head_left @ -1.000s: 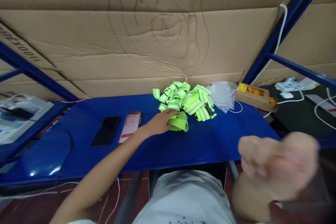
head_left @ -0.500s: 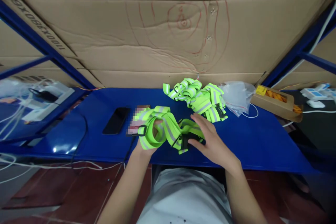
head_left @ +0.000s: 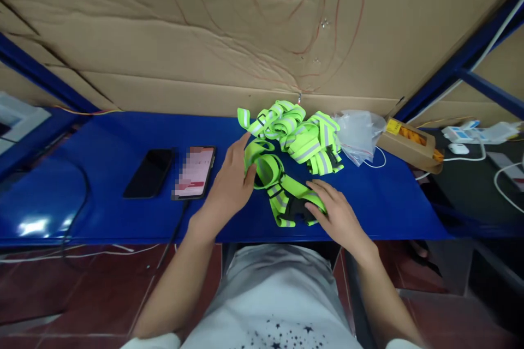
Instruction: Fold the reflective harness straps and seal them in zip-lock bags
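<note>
A lime-yellow reflective strap with silver stripes and black parts lies loosely coiled on the blue table before me. My left hand is at the coil's left side, fingers stretched out and thumb apart, touching its edge. At the strap's right end, my right hand rests on the band beside the black part, its fingers extended and thumb apart. Its palm side is hidden. Just behind lies a heap of similar reflective straps, bundled and folded.
Left of my hands lie a dark phone and a phone with a lit screen. Clear plastic bags sit right of the heap, beside a cardboard box with orange contents. A cardboard wall stands behind the table.
The strap, held up in my left hand before, now lies on the table. My left hand has opened beside it, uncovering the lit phone; my right hand has settled on the strap. The view has shifted.
</note>
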Available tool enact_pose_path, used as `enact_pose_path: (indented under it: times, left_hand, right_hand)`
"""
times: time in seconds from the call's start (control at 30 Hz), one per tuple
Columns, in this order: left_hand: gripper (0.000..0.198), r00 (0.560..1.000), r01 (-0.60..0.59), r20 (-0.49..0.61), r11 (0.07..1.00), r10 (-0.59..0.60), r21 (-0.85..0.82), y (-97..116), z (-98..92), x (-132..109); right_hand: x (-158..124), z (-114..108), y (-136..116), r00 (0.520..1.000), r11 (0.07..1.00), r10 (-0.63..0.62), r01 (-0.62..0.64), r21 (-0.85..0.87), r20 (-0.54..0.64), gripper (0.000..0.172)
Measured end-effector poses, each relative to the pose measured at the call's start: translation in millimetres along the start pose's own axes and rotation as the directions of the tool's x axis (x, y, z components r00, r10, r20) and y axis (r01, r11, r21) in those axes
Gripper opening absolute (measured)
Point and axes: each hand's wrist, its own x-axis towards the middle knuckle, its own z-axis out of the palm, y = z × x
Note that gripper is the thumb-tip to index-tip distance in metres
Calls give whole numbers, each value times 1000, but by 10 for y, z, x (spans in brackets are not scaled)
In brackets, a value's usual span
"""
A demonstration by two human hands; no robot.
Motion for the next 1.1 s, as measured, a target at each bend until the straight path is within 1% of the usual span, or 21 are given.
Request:
enact_pose_path:
  times: [0.07,0.1,0.13,0.17,0.2,0.23,0.27,0.3,0.4,0.47,0.57,0.63,0.7,0.77,0.87,0.9,0.93,0.97,1.0,1.07,1.1]
  left_hand:
    - [53,992,-64,-105,998,63,-4,181,23,-173]
    - [48,988,-103,-121,995,100,-13,265,56,-269]
    - [43,983,-176,-57,984,174,-19,334,101,-358]
    - [40,966,-254,54,967,254,-7,383,155,-432]
    - [38,937,-314,167,949,306,22,408,214,-488]
    - [37,903,-358,277,932,329,58,412,273,-522]
    - [35,876,-378,360,920,320,102,398,329,-537]
    - [34,864,-379,411,914,292,145,375,378,-538]
    - [31,846,-383,472,898,246,219,312,468,-502]
    - [30,832,-421,490,871,261,251,311,490,-481]
    - [25,788,-519,529,803,317,292,333,506,-459]
    - [21,746,-595,552,745,372,301,325,520,-433]
    - [18,713,-650,560,699,423,299,299,530,-399]
    - [14,701,-670,557,679,445,301,272,517,-369]
    - [9,707,-666,556,677,437,314,247,411,-352]
    - [9,715,-657,551,683,430,319,237,344,-353]
    - [9,733,-638,534,697,421,327,222,260,-355]
    - [10,760,-610,502,720,412,332,201,161,-357]
    - [13,799,-566,447,754,402,334,174,48,-357]
    - [21,883,-451,282,843,374,295,108,-202,-353]
    - [24,920,-385,186,890,346,246,72,-328,-345]
  right_hand:
    - [-59,56,12,997,1000,7,-6,8,-77,41]
    - [-76,88,18,994,1000,7,-5,19,-105,38]
    - [-86,119,24,992,999,8,-4,36,-129,36]
    - [-88,147,29,989,998,13,-4,57,-148,33]
    - [-86,169,30,987,997,16,-3,79,-162,32]
    - [-81,183,26,986,995,17,0,101,-167,31]
    - [-75,188,15,986,993,13,6,116,-167,31]
    - [-71,185,-4,986,993,5,14,116,-165,31]
    - [-88,128,-96,984,999,-44,48,23,-171,35]
    - [-120,71,-166,985,994,-107,102,-44,-135,37]
    - [-166,19,-233,983,980,-180,181,-82,25,45]
    - [-182,20,-244,982,979,-164,173,-109,93,52]
    - [-184,33,-243,986,980,-130,144,-138,108,57]
    - [-171,34,-246,987,980,-109,127,-154,117,58]
    - [-123,-14,-259,987,978,-101,121,-171,124,57]
    - [-102,-39,-256,986,977,-105,126,-171,129,54]
    - [-81,-66,-246,985,977,-113,134,-165,132,50]
    - [-63,-94,-227,985,979,-120,138,-150,123,43]
    - [-52,-122,-198,987,983,-127,138,-122,99,35]
    - [-58,-178,-114,993,993,-122,122,-13,4,20]
    - [-78,-209,-61,993,991,-103,108,79,-63,16]
